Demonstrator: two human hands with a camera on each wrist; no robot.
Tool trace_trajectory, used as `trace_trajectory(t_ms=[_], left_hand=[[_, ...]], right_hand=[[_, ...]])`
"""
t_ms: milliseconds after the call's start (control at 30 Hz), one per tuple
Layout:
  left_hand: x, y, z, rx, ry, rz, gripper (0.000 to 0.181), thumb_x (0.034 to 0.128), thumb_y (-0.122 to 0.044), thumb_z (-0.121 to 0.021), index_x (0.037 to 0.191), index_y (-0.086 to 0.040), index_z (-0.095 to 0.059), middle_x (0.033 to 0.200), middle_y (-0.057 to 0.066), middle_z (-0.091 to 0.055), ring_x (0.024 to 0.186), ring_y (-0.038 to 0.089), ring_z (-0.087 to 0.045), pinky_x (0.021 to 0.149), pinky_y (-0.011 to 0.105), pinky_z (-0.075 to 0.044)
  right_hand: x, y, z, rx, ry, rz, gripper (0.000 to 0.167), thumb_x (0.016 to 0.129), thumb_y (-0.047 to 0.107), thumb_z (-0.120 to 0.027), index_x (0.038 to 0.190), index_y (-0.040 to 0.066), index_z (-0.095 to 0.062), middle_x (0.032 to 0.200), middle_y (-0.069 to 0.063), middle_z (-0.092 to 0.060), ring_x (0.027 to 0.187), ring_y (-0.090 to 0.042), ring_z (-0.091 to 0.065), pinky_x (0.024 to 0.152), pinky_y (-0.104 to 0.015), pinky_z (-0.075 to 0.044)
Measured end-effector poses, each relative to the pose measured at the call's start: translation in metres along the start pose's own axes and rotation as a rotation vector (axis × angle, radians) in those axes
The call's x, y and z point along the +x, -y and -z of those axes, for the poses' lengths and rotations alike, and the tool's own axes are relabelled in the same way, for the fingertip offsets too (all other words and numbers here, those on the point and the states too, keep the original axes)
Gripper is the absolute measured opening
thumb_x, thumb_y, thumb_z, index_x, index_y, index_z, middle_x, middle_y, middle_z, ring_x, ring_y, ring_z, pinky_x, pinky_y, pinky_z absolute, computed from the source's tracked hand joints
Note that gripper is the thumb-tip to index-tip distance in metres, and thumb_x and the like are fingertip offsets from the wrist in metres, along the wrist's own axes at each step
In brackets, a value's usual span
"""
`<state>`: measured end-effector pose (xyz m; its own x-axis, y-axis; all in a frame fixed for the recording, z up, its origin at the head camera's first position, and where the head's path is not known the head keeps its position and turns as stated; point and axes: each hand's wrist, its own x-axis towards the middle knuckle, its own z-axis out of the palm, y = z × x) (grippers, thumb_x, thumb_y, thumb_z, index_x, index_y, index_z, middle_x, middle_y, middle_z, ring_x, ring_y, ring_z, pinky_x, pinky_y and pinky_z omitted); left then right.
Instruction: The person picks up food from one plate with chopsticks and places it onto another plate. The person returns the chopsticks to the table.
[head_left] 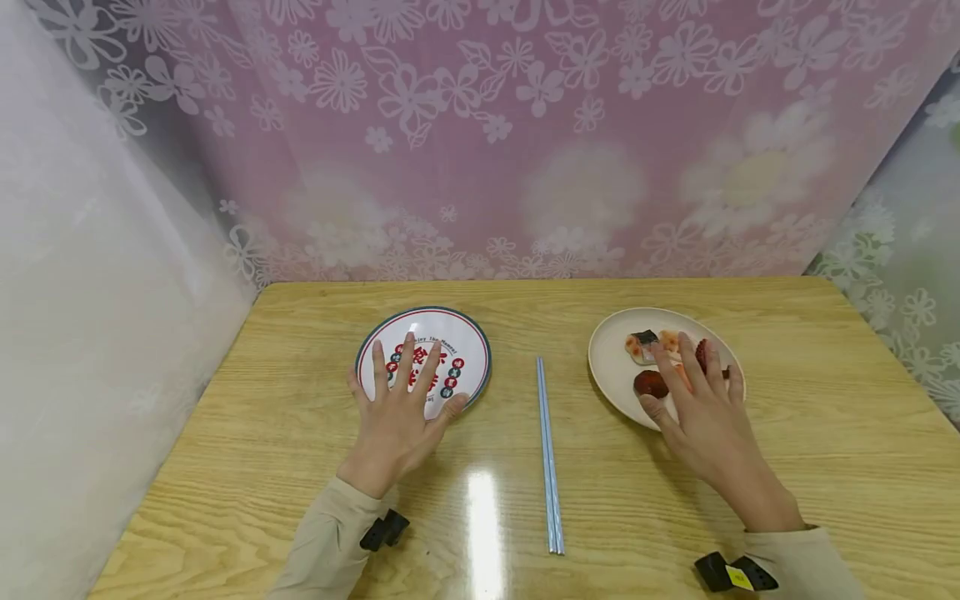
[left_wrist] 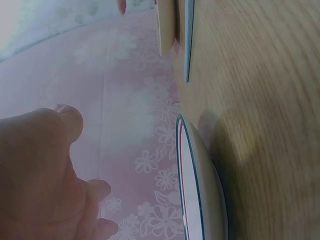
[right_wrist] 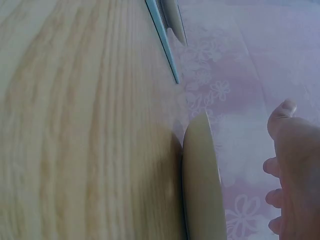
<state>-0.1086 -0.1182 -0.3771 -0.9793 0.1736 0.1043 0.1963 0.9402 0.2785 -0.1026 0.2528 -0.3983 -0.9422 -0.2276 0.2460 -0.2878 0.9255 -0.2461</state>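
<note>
My left hand hovers with spread fingers over a white plate that has a blue-and-red rim and red printed characters. In the left wrist view, a gap shows between that hand and the plate. Over a cream plate my right hand is held, fingers extended and apart from it, as the right wrist view shows. On the cream plate lie a sushi-like piece with a dark band, a brown rounded piece and other food partly hidden by my fingers. Neither hand holds anything.
A pair of light blue chopsticks lies lengthwise on the wooden table between the two plates. Behind the table's far edge hangs a pink floral curtain, with a white sheet on the left.
</note>
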Motion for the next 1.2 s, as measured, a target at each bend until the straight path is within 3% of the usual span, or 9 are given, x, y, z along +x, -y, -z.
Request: trace_trajectory(t_ms=[267,500,600,733,900,967,1033,1100,1200], left_hand=[[0.001,0.008,-0.004,-0.009,0.027,0.038,0.072,0.0965,-0.063,-0.032,0.155,-0.026,-0.016,0.161,0.009,-0.004,0.143,0.046,0.011,0.102,0.072,0.006],[0.009,0.026,-0.005,-0.062,-0.014,0.089,0.065,0.1012,-0.05,-0.037,0.153,-0.011,-0.026,0.156,0.026,-0.015,0.141,0.053,-0.004,0.107,0.068,-0.007],[0.012,0.036,-0.004,-0.099,-0.044,0.124,0.065,0.1017,-0.045,-0.04,0.15,-0.002,-0.029,0.151,0.032,-0.021,0.138,0.056,-0.015,0.108,0.064,-0.018],[0.016,0.046,-0.004,-0.131,-0.074,0.175,0.064,0.1025,-0.038,-0.042,0.146,0.006,-0.029,0.146,0.035,-0.029,0.132,0.055,-0.03,0.105,0.06,-0.029],[0.017,0.052,-0.009,-0.174,-0.075,0.235,0.06,0.1032,-0.029,-0.043,0.146,0.009,-0.024,0.14,0.035,-0.035,0.123,0.054,-0.041,0.097,0.06,-0.038],[0.018,0.054,-0.013,-0.18,-0.084,0.258,0.057,0.1032,-0.024,-0.042,0.145,0.01,-0.024,0.137,0.036,-0.037,0.119,0.053,-0.045,0.092,0.06,-0.041],[0.019,0.057,-0.015,-0.191,-0.091,0.288,0.054,0.1031,-0.019,-0.039,0.144,0.012,-0.023,0.135,0.036,-0.038,0.116,0.053,-0.046,0.09,0.059,-0.043],[0.021,0.06,-0.017,-0.204,-0.087,0.324,0.051,0.1027,-0.014,-0.036,0.143,0.013,-0.022,0.134,0.036,-0.036,0.114,0.052,-0.047,0.087,0.057,-0.045],[0.022,0.061,-0.017,-0.23,-0.077,0.375,0.048,0.0997,-0.008,-0.036,0.141,0.013,-0.022,0.131,0.036,-0.033,0.111,0.05,-0.046,0.083,0.055,-0.047]], right_hand=[[-0.001,0.001,-0.004,0.067,0.02,0.032,0.066,0.103,0.045,-0.036,0.155,0.012,-0.014,0.157,-0.027,-0.004,0.142,-0.047,0.011,0.106,-0.068,0.005],[0.001,0.002,-0.005,0.108,-0.036,0.091,0.065,0.1,0.034,-0.051,0.151,0.003,-0.025,0.156,-0.025,-0.015,0.144,-0.044,0.0,0.109,-0.064,-0.007],[0.002,0.006,-0.006,0.124,-0.101,0.193,0.057,0.099,0.034,-0.054,0.144,0.002,-0.041,0.15,-0.026,-0.031,0.141,-0.046,-0.017,0.104,-0.064,-0.023],[0.003,0.013,-0.011,0.114,-0.251,0.402,0.051,0.102,0.044,-0.039,0.125,0.003,-0.06,0.132,-0.024,-0.052,0.123,-0.044,-0.047,0.089,-0.057,-0.044],[0.003,0.024,-0.022,0.108,-0.364,0.565,0.051,0.105,0.04,-0.032,0.11,0.005,-0.068,0.115,-0.017,-0.063,0.101,-0.034,-0.062,0.076,-0.047,-0.051],[0.003,0.029,-0.025,0.109,-0.347,0.591,0.051,0.105,0.039,-0.032,0.107,0.005,-0.07,0.11,-0.016,-0.066,0.096,-0.033,-0.064,0.076,-0.046,-0.051],[0.001,0.032,-0.026,0.104,-0.281,0.593,0.03,0.101,0.029,-0.051,0.108,0.006,-0.07,0.107,-0.015,-0.067,0.092,-0.031,-0.065,0.074,-0.045,-0.052],[-0.001,0.037,-0.027,0.091,-0.205,0.58,0.02,0.092,0.018,-0.066,0.109,0.008,-0.07,0.104,-0.012,-0.068,0.088,-0.029,-0.066,0.072,-0.044,-0.052],[-0.003,0.046,-0.028,0.076,-0.12,0.576,0.043,0.07,0.001,-0.081,0.111,0.01,-0.07,0.102,-0.008,-0.069,0.086,-0.025,-0.066,0.071,-0.041,-0.053]])
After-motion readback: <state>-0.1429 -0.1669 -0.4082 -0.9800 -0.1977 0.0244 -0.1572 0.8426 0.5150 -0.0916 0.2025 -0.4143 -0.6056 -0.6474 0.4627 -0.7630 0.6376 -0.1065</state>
